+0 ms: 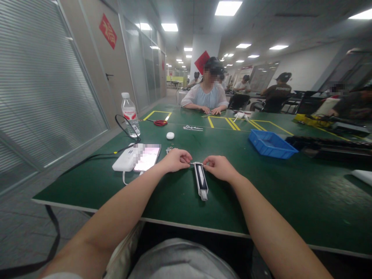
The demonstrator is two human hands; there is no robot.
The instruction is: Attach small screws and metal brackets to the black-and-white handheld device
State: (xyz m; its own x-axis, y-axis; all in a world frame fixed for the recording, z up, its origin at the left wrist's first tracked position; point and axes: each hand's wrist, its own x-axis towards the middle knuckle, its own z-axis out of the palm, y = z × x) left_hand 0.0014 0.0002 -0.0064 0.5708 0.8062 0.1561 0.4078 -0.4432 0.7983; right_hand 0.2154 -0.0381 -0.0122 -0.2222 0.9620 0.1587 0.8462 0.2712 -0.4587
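A slim white-and-black device lies lengthwise on the green table, its narrow white end towards me. Across its far end runs a thin pale part. At the left of that part my left hand is closed in a pinch, with a thin bit showing by the fingertips. From the right side my right hand pinches at the same end. What exactly sits between the fingers of either hand is too small to make out. Several tiny metal pieces lie just beyond my left hand.
On the left are a lit phone, a white power bank with cables, and a water bottle. Farther back lie a white case and red-handled scissors. A blue tray stands right. Someone sits opposite.
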